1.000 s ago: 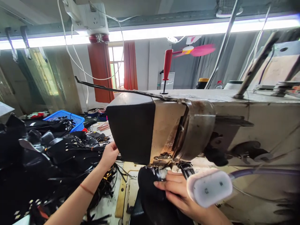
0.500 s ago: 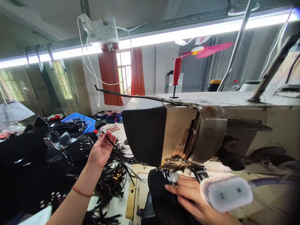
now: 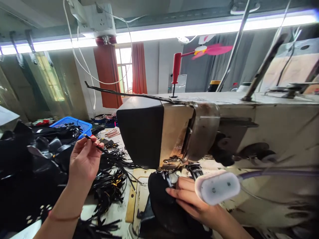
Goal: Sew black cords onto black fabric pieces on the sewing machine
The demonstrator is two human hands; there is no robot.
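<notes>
My left hand (image 3: 84, 158) is raised over a heap of black straps (image 3: 111, 181) and pinches one thin black strap (image 3: 109, 155) between thumb and fingers; the strap trails down to the right. My right hand (image 3: 187, 196) rests with fingers pressed on a black leather piece (image 3: 161, 202) lying under the head of the sewing machine (image 3: 179, 132), close to the presser foot. A white oblong lamp head (image 3: 216, 187) on a hose hangs just in front of that hand.
Black leather pieces (image 3: 30, 166) are piled at the left, with a blue basket (image 3: 72, 124) behind them. A red-handled screwdriver (image 3: 175, 71) stands upright on the machine's top. Metal thread-stand rods (image 3: 261, 71) rise at the right.
My left hand has reached into the strap heap, picked out one thin black strap and lifted it toward me. My right hand has stayed on the black leather piece.
</notes>
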